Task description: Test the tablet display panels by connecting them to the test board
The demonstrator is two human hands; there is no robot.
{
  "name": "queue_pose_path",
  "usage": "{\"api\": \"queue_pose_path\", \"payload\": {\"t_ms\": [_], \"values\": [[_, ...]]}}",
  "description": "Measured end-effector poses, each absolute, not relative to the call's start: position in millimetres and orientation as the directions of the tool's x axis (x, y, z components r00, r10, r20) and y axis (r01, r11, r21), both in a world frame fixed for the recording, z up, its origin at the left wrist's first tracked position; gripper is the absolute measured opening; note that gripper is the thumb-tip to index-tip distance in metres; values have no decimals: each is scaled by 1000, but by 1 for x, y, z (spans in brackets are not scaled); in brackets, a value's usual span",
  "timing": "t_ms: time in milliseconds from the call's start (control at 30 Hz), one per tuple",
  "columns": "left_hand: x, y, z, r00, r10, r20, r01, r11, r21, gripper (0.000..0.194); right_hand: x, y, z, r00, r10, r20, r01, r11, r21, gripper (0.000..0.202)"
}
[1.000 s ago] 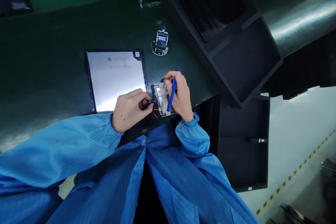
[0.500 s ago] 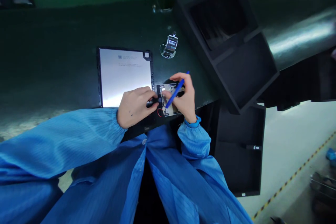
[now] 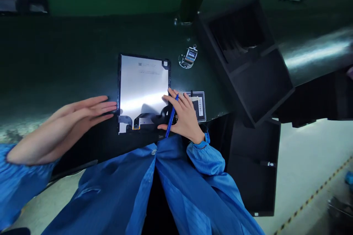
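A flat screen panel with a silvery back and dark frame lies on the dark green table. A black flex cable runs along its lower part. My left hand is open at the panel's left edge, fingers stretched out and holding nothing. In my right hand a blue pen lies slantwise across the fingers and thumb. The right fingertips are at the panel's right edge. Partly hidden behind that hand, a small dark rectangular piece with a barcode label lies on the table.
A metal tally counter stands beyond the panel, to its right. A black divided tray lies tilted at the right, with another black tray lower down. A post rises at the table's back.
My left hand has let go of the circuit board and moved left to the panel's other side. The right hand, pen still held, has shifted to the panel. The flex cable now shows.
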State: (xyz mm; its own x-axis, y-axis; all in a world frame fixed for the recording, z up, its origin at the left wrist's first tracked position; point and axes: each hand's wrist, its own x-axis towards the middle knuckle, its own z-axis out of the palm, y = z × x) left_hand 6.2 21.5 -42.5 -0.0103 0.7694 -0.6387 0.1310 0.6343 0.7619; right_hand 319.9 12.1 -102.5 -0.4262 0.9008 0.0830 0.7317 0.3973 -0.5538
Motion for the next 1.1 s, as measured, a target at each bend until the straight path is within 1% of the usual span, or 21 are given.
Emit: {"api": "queue_pose_path", "payload": {"t_ms": [67,100,167,233,267,333,400,433,467,500,533,600,633,667,700,733,833,933,1000,1067,1100], "values": [[13,34,-43,-6,753,-658,88,656,749,27,320,13,-103,-409,908,88,723,381,-576,94],[19,40,-41,2,747,-665,59,664,745,28,321,14,-102,-400,912,89,709,369,-601,94],[34,50,-29,48,767,-640,5,641,768,36,324,15,-97,-367,925,99,638,328,-697,95],[53,51,-12,115,827,-550,-21,556,831,37,326,15,-86,-281,950,136,497,266,-826,96],[62,49,-3,169,859,-483,-27,494,869,36,328,14,-77,-221,963,153,411,235,-881,95],[78,40,11,365,873,-324,-15,354,935,34,332,10,-58,-113,981,157,281,183,-942,89],[86,32,14,590,779,-211,26,242,970,31,338,5,-39,-39,991,130,270,135,-953,78],[87,30,11,651,736,-189,55,203,978,31,341,3,-32,2,993,120,299,114,-948,71],[87,30,4,663,725,-189,85,179,980,31,345,1,-27,50,991,120,331,97,-939,65],[86,31,-6,622,758,-197,100,172,980,31,347,0,-24,100,987,126,355,83,-931,61],[84,35,-18,531,823,-202,90,182,979,29,348,0,-24,143,981,131,363,71,-929,58],[79,46,-45,265,943,-202,6,208,978,26,342,3,-27,197,971,136,348,60,-935,58],[77,51,-58,133,968,-211,-56,220,974,25,335,5,-30,205,970,135,339,59,-939,58],[75,56,-68,49,971,-235,-118,240,964,26,326,9,-32,201,971,132,334,59,-941,58],[73,60,-77,30,962,-271,-165,272,948,28,315,12,-33,189,973,131,333,62,-941,58],[72,62,-82,61,947,-315,-191,321,928,34,304,16,-34,169,977,131,332,68,-941,58],[66,61,-81,214,863,-457,-205,497,843,51,283,26,-38,71,988,140,321,110,-941,55],[60,57,-68,143,784,-604,-326,613,720,50,295,28,-51,-5,977,212,332,202,-922,44],[59,57,-60,61,707,-705,-448,650,613,52,320,26,-65,41,942,333,442,282,-852,31],[61,59,-55,10,634,-773,-535,657,532,55,346,24,-80,88,875,477,623,325,-711,11],[62,60,-54,-6,617,-787,-560,650,514,56,358,23,-87,75,846,528,700,332,-632,3]]}}
